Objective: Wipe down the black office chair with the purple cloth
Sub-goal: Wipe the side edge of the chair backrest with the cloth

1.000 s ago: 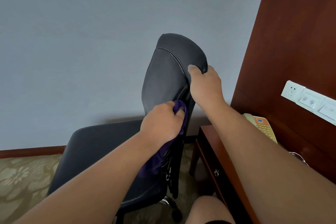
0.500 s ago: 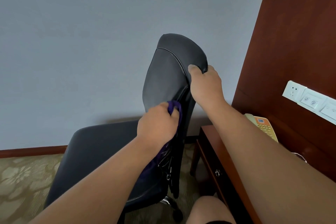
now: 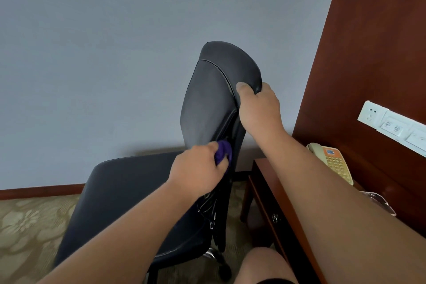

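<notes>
The black office chair (image 3: 207, 104) stands in front of me, backrest turned edge-on and its seat (image 3: 129, 191) to the left. My right hand (image 3: 258, 106) grips the backrest's right edge near the top, thumb on the front face. My left hand (image 3: 198, 168) holds the bunched purple cloth (image 3: 222, 148) and presses it against the lower edge of the backrest, just above the seat. Only a small fold of the cloth shows past my fingers.
A red-brown wooden side table (image 3: 272, 193) with a drawer stands right of the chair, carrying a beige telephone (image 3: 332, 159). Wall sockets (image 3: 391, 125) sit on the wooden panel at right. A grey wall is behind; patterned carpet (image 3: 27, 221) covers the floor. My knee (image 3: 265, 267) shows at the bottom.
My left hand with the cloth has slid left and slightly up along the lower backrest, and less cloth hangs below it. My right hand keeps its grip.
</notes>
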`<action>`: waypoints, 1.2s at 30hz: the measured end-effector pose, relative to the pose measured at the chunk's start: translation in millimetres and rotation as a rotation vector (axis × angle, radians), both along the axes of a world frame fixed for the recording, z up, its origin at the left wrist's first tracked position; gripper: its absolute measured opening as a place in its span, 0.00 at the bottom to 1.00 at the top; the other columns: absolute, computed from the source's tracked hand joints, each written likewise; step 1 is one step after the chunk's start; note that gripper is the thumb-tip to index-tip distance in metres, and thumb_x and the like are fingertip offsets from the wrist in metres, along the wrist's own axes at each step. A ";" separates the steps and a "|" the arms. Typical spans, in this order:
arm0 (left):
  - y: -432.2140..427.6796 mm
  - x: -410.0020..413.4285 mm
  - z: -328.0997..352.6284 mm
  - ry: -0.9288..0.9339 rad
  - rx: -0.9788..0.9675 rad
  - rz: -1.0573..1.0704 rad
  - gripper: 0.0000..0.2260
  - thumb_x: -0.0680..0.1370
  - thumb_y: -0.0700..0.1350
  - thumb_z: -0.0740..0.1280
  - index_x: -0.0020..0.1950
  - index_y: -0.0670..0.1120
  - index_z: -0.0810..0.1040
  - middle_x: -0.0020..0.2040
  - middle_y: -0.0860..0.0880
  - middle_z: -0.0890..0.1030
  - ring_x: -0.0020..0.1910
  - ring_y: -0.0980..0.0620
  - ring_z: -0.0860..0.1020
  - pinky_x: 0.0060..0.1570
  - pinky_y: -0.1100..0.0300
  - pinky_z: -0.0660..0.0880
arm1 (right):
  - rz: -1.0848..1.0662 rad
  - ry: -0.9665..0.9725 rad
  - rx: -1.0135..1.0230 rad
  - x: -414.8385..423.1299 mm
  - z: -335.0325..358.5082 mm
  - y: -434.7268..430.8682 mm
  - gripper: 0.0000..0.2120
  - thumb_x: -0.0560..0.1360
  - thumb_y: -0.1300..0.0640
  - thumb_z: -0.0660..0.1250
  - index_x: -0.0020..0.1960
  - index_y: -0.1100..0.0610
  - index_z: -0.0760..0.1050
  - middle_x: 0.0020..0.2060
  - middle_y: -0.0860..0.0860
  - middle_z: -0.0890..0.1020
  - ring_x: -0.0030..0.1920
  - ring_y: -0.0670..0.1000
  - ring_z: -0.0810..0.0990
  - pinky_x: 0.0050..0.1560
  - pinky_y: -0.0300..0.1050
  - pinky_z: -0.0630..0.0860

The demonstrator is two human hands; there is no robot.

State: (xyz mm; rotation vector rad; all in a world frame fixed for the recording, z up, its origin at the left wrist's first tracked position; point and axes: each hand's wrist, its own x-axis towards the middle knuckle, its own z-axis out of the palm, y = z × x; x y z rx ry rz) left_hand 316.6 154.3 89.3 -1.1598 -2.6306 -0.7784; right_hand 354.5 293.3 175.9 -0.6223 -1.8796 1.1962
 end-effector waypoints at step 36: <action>32.1 -20.7 70.4 -0.190 0.243 -0.089 0.14 0.81 0.54 0.62 0.42 0.46 0.76 0.34 0.50 0.82 0.35 0.50 0.81 0.40 0.54 0.77 | 0.148 -0.066 -0.017 6.0 4.1 21.8 0.18 0.81 0.38 0.59 0.59 0.52 0.69 0.51 0.47 0.77 0.50 0.48 0.76 0.46 0.43 0.69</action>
